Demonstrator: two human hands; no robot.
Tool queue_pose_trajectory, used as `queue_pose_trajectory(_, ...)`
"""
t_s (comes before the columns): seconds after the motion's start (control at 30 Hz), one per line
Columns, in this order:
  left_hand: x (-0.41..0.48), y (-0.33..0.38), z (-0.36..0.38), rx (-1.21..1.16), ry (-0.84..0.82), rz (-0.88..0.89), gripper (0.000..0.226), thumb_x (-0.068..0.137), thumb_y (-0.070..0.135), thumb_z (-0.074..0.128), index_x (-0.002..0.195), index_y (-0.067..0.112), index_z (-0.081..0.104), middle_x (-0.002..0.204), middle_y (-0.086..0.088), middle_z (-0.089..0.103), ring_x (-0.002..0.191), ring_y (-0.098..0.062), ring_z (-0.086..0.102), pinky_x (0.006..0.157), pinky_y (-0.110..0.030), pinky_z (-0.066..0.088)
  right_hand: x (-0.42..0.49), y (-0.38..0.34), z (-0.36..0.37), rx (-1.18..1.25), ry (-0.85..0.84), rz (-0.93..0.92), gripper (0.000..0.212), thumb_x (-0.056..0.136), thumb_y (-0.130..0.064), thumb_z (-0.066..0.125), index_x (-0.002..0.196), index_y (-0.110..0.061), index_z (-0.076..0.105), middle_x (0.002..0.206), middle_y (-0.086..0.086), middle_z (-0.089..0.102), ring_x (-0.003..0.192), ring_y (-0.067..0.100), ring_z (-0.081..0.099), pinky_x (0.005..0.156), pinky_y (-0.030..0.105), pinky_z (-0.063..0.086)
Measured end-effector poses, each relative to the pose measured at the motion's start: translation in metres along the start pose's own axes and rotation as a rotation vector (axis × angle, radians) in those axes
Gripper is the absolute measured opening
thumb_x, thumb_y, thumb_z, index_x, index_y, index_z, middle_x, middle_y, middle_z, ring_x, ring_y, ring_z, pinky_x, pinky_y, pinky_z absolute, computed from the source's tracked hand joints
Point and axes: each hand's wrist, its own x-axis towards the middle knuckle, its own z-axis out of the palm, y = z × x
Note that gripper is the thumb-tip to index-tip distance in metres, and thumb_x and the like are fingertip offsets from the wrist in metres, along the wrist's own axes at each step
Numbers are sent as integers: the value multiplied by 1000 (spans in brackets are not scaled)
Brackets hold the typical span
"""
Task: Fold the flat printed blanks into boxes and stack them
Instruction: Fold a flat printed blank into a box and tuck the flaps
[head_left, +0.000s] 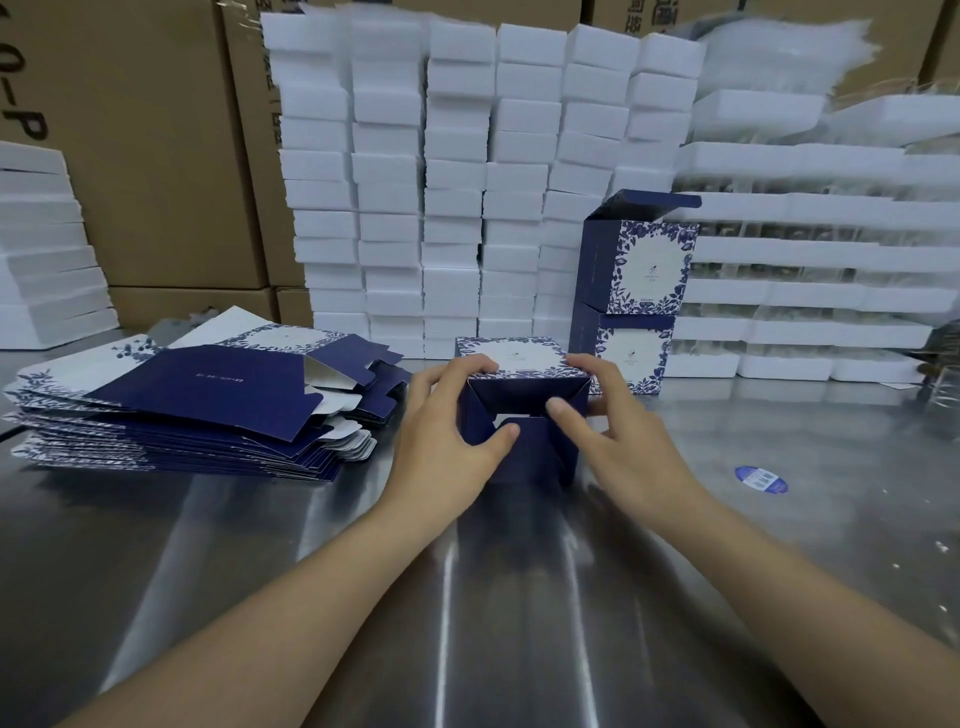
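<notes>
At mid-frame on the counter (519, 597), the left hand (447, 426) and right hand (623, 421) both grip a half-formed box (524, 452), thumbs pressing its end flaps in, so closing seems under way; next likely comes tucking the last flap, then adding it to the stack (641, 291) just behind, right.

A shiny metal tabletop (519, 597) streaked with reflected light; at its left lies a fanned stack of flat printed blanks (171, 405), navy with white and blue leaf borders; in the middle stands a half-folded box (535, 457), navy, its near flaps partly closed; just behind it to the right, two folded boxes (649, 270) stand one on the other; columns of white foam blocks (452, 208) line the back; white trays (805, 291) are piled at the right; a small round blue sticker (761, 479) lies flat near the right side.
</notes>
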Motion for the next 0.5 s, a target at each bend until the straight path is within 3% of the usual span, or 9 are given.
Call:
queue_pose_trajectory(0.17,-3,2,1,-2,-19,35,60,82,24,85,123,54,53,129,18,50,116,18,47,91,4,31,0,-3,-5,-201,124,-3,28,96,-61,56,119,-50,44,84,-12,70,74,17,67,72,41,53)
queue_pose_trajectory(0.37,-4,1,1,-7,-15,40,63,82,24,86,120,59,50,128,24,47,116,23,43,90,4,31,-1,-5,-6,-242,134,-27,28,95,-55,58,119,-50,43,76,-14,69,72,14,67,70,40,56)
queue_pose_trajectory(0.5,-4,1,0,-5,-22,12,66,84,27,86,129,56,49,132,25,46,117,23,43,90,3,32,-2,-6,-7,-197,66,-25,37,88,-56,50,124,-55,41,79,-10,70,73,13,69,73,40,56)
